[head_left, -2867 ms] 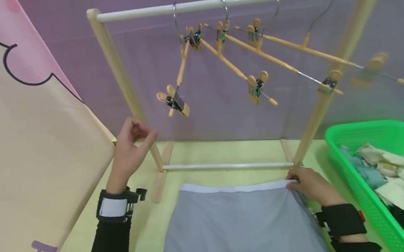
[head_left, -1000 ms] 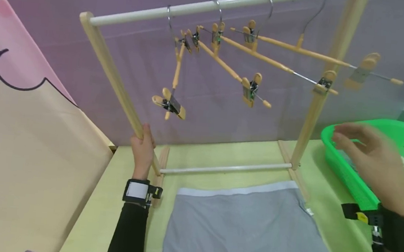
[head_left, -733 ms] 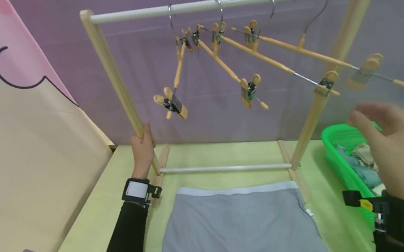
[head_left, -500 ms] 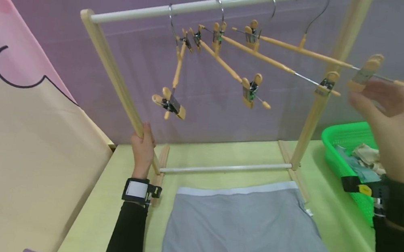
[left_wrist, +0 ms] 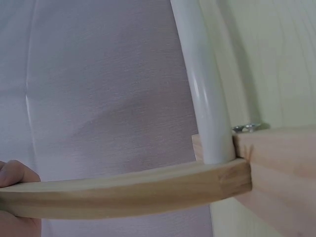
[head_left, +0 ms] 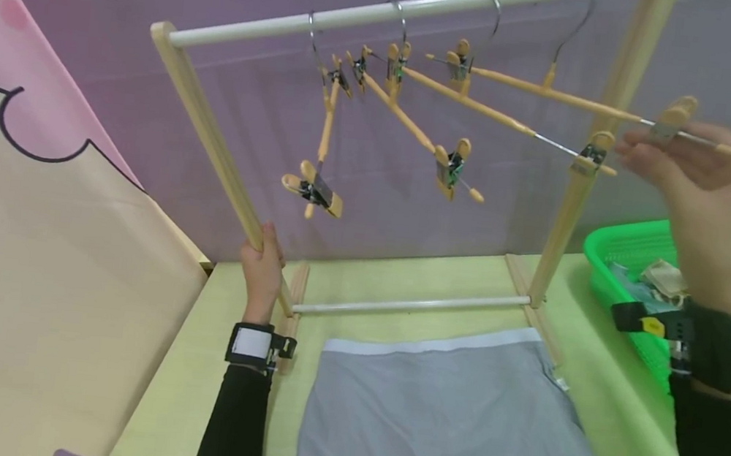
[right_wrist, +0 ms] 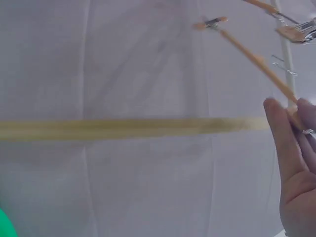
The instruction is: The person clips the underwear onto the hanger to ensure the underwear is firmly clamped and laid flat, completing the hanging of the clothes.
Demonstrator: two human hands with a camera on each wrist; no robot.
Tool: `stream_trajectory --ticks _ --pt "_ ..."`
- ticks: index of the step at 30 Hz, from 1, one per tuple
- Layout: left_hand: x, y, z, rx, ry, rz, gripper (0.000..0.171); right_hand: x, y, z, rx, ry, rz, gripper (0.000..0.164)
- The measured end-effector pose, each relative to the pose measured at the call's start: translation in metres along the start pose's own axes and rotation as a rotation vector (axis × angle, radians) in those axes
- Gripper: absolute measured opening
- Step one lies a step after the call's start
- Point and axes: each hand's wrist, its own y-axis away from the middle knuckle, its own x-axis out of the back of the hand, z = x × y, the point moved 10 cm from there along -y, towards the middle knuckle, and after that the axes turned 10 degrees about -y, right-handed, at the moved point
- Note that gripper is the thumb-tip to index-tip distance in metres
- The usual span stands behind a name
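While the left post (head_left: 214,140) is gripped by the left hand (head_left: 261,269), the rightmost clip (head_left: 678,113) — well apart — is pinched by the right hand (head_left: 730,215).

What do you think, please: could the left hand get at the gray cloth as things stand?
Probably yes, though the left hand would first have to release the left post; the gray cloth lies close by, with nothing seen on top of it.
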Motion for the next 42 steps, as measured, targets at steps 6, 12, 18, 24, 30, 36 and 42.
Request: stream_trajectory --ticks 6,12,18,24,30,36,42 --pt "0.001 0.0 0.001 -0.016 -0.001 0.02 0.037 0.001 -0.003 -0.002 0.0 0.003 0.063 0.032" --pt "-0.002 0.0 -0.001 -0.009 -0.006 0.009 0.039 0.007 -0.002 -0.01 0.079 0.021 0.127 0.033" --pt "-0.003 0.0 -0.001 -0.024 -0.01 0.006 0.038 0.007 0.001 -0.015 0.096 0.01 0.18 0.03" --pt "0.0 -0.002 -0.004 -0.015 -0.018 0.014 0.037 -0.002 0.004 -0.023 0.166 0.01 0.185 0.023" --pt "0.005 -0.003 -0.006 0.001 -0.022 0.008 0.036 0.001 0.011 -0.027 0.196 0.125 0.207 0.022" --pt "0.012 -0.002 -0.005 0.048 -0.06 -0.016 0.035 0.009 0.025 -0.016 0.2 0.134 0.189 0.025" --pt "0.018 0.003 0.014 -0.005 -0.07 -0.012 0.037 0.014 0.044 0.003 0.184 0.204 0.136 0.025"
